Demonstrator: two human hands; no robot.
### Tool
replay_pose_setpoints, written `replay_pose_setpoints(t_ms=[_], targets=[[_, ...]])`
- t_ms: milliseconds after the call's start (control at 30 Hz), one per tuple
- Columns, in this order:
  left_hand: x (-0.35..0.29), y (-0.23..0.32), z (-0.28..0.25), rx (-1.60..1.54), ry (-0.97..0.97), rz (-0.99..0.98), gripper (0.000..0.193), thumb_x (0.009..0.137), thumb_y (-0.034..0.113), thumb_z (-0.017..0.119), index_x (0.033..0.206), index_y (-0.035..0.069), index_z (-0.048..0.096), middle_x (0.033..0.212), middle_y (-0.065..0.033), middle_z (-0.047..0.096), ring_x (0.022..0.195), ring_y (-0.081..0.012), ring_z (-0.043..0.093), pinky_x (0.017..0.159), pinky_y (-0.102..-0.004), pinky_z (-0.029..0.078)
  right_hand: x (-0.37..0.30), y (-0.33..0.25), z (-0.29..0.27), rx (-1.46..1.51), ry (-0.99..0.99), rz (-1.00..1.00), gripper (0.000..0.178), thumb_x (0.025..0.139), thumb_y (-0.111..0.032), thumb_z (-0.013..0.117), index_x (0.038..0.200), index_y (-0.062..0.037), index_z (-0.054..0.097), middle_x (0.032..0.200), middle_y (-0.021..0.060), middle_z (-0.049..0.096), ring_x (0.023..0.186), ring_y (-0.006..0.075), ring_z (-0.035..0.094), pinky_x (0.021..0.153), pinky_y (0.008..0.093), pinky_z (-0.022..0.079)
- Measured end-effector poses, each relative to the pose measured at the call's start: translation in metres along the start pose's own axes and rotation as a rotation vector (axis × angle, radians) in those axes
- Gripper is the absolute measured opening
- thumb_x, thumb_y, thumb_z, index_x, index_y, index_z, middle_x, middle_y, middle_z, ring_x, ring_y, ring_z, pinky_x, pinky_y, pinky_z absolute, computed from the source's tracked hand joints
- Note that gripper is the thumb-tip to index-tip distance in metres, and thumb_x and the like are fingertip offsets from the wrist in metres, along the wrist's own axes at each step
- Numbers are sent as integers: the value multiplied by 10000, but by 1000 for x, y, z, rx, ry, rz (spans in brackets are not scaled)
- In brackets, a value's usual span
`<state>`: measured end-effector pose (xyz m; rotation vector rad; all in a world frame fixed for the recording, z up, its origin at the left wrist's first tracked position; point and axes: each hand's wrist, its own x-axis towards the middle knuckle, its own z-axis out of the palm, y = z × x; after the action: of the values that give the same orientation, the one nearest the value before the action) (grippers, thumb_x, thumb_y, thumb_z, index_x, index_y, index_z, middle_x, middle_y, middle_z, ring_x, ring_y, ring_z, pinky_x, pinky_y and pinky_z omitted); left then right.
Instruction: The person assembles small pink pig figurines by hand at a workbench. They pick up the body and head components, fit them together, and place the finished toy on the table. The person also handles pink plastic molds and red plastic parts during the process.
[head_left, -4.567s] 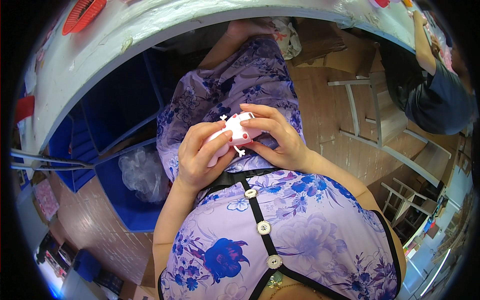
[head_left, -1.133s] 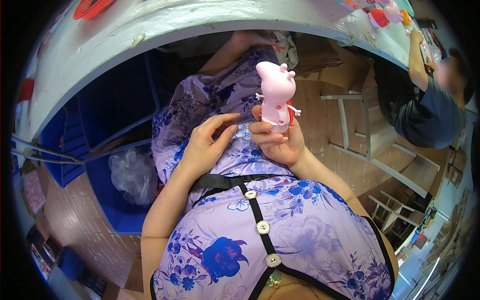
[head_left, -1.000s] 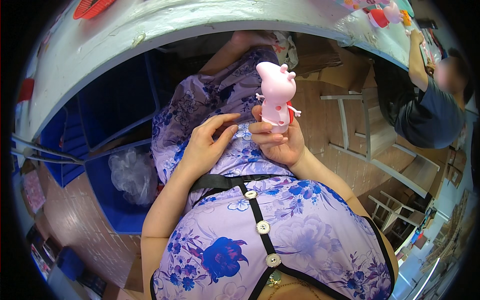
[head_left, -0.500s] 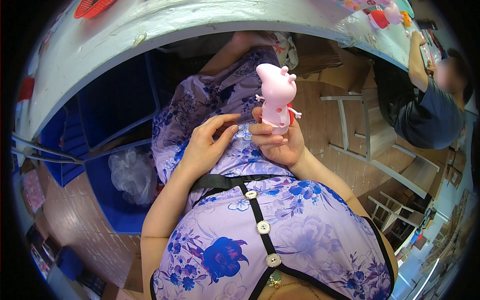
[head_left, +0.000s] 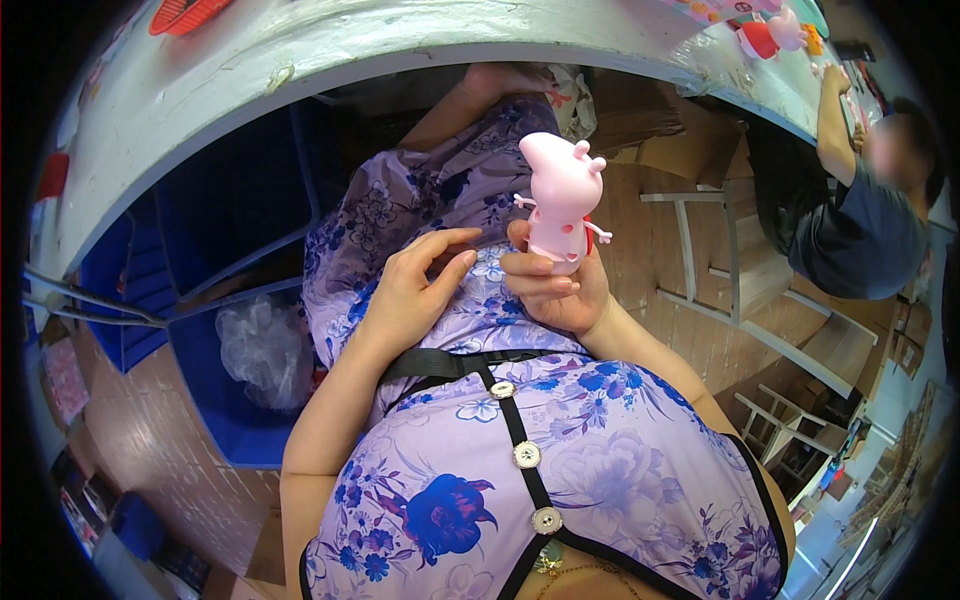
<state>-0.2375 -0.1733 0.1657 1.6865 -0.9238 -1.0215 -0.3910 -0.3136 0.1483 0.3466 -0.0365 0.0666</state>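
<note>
My right hand (head_left: 558, 290) holds a pink pig figurine (head_left: 562, 198) upright by its lower body, above my lap. The toy has a pale pink head, thin arms and a bit of red on its back. Just left of it, my left hand (head_left: 415, 290) rests flat on my lap with fingers loosely spread, holding nothing. I wear a purple flowered dress (head_left: 560, 470) with a black strap across the waist.
A pale worktable edge (head_left: 330, 50) curves across the top, with another pig toy (head_left: 775, 30) on it at the far right. Blue crates (head_left: 235, 390) with a plastic bag stand at the left. A seated person (head_left: 860, 220) and wooden stools (head_left: 740, 270) are at the right.
4.6 s ago both hands worked the toy together in my lap. Now the right hand alone holds it upright, and over the last second it has turned the figurine slightly.
</note>
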Motion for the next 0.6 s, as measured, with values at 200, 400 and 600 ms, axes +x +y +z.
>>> replay_pose_setpoints(t_ms=[200,400,600], targets=[[1,1,0,11,-3,-11,274,911,156,590,1151,31,630,1081,-127,656,956,-194,636,850,-296,486,1,0,0,83,-56,21,522,928,-375,526,1253,24,441,914,129,480,705,148,499,567,192,448],[1,-1,-1,20,2,9,268,908,140,590,1150,31,629,1064,-121,660,940,-184,639,841,-289,487,1,-2,4,185,-25,31,499,898,-369,584,1214,5,487,880,112,473,687,155,487,569,203,443],[0,0,-1,1,6,-2,261,901,132,596,1141,37,634,1056,-121,663,945,-181,641,841,-290,487,3,2,6,282,-64,14,460,898,-354,590,1196,-12,511,862,100,472,682,165,500,563,213,458]])
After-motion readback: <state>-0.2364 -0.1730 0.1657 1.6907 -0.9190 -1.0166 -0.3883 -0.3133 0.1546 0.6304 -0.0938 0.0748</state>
